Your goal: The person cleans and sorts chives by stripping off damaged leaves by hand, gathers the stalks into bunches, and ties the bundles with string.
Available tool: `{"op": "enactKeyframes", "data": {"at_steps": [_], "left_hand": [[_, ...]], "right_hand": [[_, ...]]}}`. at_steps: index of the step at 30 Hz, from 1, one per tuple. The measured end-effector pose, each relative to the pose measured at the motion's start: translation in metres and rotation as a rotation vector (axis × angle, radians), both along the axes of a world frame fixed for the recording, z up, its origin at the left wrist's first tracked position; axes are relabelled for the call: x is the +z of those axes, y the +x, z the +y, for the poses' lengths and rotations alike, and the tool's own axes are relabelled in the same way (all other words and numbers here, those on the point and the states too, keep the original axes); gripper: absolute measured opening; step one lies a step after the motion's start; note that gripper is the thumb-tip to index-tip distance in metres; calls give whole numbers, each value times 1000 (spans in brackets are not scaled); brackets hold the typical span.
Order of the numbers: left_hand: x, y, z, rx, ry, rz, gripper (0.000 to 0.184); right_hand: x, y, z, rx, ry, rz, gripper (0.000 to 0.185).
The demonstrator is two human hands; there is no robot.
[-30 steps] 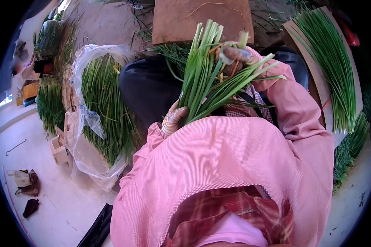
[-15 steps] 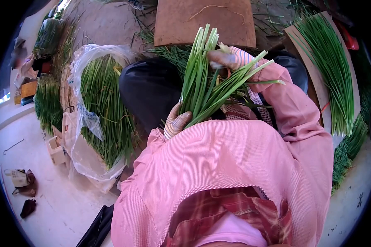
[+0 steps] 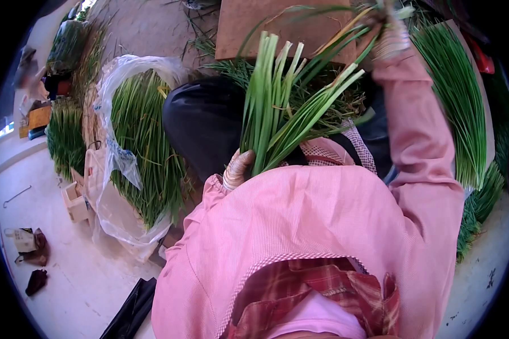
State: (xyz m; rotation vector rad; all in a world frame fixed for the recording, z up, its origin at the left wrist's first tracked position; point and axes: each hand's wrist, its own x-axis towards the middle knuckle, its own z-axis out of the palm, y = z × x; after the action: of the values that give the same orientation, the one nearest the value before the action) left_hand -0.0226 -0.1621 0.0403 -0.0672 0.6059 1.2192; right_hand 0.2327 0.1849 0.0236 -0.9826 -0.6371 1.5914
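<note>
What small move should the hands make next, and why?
Perhaps the right hand should draw the long, thin yellow-and-green leaves fully clear: they trail from its blurred grip toward the thick green stalks with pale ends, which the left hand holds.

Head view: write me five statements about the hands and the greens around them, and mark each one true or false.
1. The left hand grips a bunch of green stalks. True.
2. The right hand is empty. False: though blurred, the right hand holds loose leaves.
3. The pale ends of the bunch point away from the person's body. True.
4. The clear plastic bag with greens in it lies on the person's right. False: the plastic bag lies on the left.
5. Both sleeves are blue. False: the sleeves are pink.
</note>
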Motion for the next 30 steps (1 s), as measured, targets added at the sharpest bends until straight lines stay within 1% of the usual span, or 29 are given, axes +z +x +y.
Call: {"op": "enactKeyframes", "data": {"at_steps": [1,2,3,4,6,8,9,11,13,14,17,20,23,25,27,28,30], "left_hand": [[3,1,-1,38,-31,-10,49],[6,0,-2,44,-98,-86,49],[5,-2,-3,47,-89,-89,49],[6,-3,-4,44,-96,-107,49],[8,-3,-6,45,-108,-145,51],[5,-2,-10,43,-104,-149,51],[4,-2,-11,40,-102,-148,51],[5,0,-10,42,-108,-130,51],[4,0,-8,56,-119,-110,52],[4,-1,-8,51,-116,-103,52],[-1,-3,-8,46,-121,-77,53],[-6,-5,-6,20,-159,-56,55],[-1,-1,-3,-8,-161,-44,56],[14,7,-1,122,-76,-92,55],[15,7,0,134,-19,-117,54],[15,6,0,117,-6,-80,54],[10,3,0,67,24,27,54]], "right_hand": [[54,-15,-23,-3,216,217,19],[59,0,-10,-141,261,80,20],[68,3,0,-231,197,-181,18],[77,11,4,-213,225,-263,19],[71,10,2,32,311,-391,21],[58,-23,-16,407,385,-453,23],[45,-43,-26,609,438,-425,25],[14,-81,-43,897,550,-226,27],[-8,-108,-58,1028,577,2,29],[-13,-116,-66,1087,500,12,30],[1,-119,-88,1101,274,43,31],[16,-115,-96,1074,172,46,33],[19,-112,-95,1041,122,62,36],[10,-108,-94,1026,143,102,38],[8,-105,-93,932,160,14,41],[7,-102,-89,933,162,13,41],[9,-96,-75,772,100,21,36]]}}
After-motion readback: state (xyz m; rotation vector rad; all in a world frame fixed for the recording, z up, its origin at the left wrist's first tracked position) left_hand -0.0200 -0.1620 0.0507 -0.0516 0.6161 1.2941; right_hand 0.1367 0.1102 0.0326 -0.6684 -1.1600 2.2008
